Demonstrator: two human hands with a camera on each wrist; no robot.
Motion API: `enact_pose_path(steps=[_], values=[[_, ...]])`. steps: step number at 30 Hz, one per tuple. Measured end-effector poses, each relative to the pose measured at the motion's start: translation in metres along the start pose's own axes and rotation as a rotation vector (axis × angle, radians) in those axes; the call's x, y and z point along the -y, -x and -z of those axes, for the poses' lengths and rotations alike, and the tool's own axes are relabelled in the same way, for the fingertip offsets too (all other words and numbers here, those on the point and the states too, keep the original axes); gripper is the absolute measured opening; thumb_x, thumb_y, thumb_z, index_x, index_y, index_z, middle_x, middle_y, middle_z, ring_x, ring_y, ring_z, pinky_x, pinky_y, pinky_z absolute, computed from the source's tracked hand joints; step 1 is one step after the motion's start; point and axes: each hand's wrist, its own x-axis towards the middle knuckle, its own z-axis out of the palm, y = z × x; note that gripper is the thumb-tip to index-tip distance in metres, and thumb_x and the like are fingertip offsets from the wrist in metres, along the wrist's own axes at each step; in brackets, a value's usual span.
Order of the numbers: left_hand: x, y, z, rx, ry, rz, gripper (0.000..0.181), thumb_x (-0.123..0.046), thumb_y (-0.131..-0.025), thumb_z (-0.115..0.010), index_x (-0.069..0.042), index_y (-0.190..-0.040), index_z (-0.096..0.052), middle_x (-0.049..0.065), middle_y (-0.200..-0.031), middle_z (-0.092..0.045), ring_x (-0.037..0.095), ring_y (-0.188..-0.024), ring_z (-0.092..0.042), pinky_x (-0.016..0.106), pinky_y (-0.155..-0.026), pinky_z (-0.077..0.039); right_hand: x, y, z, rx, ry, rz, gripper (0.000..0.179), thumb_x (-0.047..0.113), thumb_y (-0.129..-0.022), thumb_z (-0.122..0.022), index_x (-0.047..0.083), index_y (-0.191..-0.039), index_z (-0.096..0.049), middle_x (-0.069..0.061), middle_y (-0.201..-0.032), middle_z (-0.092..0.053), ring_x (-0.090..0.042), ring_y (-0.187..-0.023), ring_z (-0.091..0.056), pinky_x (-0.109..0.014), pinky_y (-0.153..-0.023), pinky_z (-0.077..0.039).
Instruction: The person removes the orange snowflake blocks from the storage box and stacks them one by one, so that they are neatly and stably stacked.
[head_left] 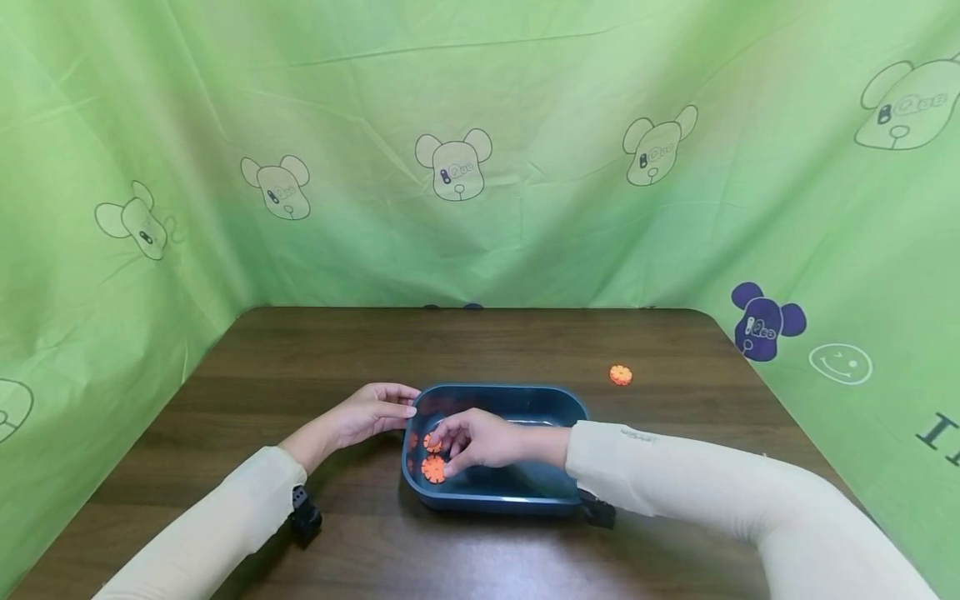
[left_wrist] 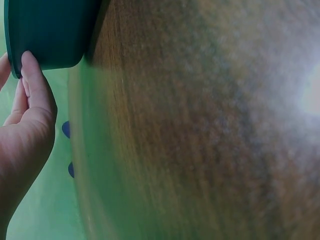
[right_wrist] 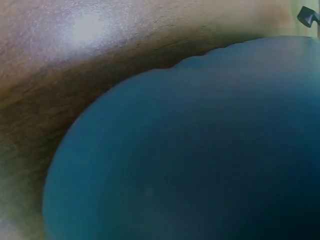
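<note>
A dark blue plastic box (head_left: 498,504), open at the top with rounded corners, stands on the wooden table. At its left rim my left hand (head_left: 375,414) pinches the wall near the far corner; the left wrist view shows the thumb (left_wrist: 32,70) against the outside of the box (left_wrist: 50,35). My right hand (head_left: 483,439) reaches into the box from the right, with thumb and fingertips apart. Beside the thumb lies an orange notched disc (head_left: 432,469). A second orange disc (head_left: 432,443) is partly covered by the fingertips. The right wrist view shows only the box's blurred outer wall (right_wrist: 175,150).
Another orange notched disc (head_left: 620,375) lies on the table, beyond the box to its right. A green curtain (head_left: 465,250) with printed bear heads surrounds the back and sides of the wooden table (head_left: 337,350).
</note>
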Motion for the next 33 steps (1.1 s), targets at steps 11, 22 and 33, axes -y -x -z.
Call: enact_pose_path(steps=[11, 22, 33], values=[[-0.002, 0.001, -0.001, -0.003, -0.003, 0.002, 0.038, 0.000, -0.093, -0.060, 0.013, -0.128, -0.051, 0.009, -0.107, -0.064, 0.018, -0.097, -0.064, 0.033, -0.090, -0.052, -0.006, -0.005, -0.006, 0.031, 0.101, 0.010, 0.032, 0.002, -0.079, -0.080, 0.004, -0.109, -0.070, -0.002, -0.092, -0.064, -0.012, -0.078, -0.057, -0.023, -0.075, -0.050], [-0.001, 0.002, -0.002, -0.007, -0.006, 0.009, 0.041, -0.001, -0.093, -0.061, 0.013, -0.130, -0.050, 0.014, -0.112, -0.062, 0.018, -0.097, -0.063, 0.033, -0.089, -0.052, -0.008, -0.005, -0.011, 0.009, 0.184, 0.008, 0.033, 0.004, -0.077, -0.081, 0.009, -0.109, -0.073, 0.002, -0.089, -0.061, -0.010, -0.074, -0.053, -0.023, -0.071, -0.048], [0.000, 0.001, 0.000, -0.010, -0.006, 0.011, 0.042, -0.002, -0.093, -0.062, 0.014, -0.130, -0.049, 0.015, -0.111, -0.062, 0.018, -0.097, -0.064, 0.033, -0.089, -0.052, -0.010, -0.005, -0.012, 0.001, 0.259, 0.012, 0.029, 0.006, -0.078, -0.081, 0.011, -0.105, -0.074, 0.005, -0.085, -0.058, -0.008, -0.074, -0.052, -0.022, -0.070, -0.048]])
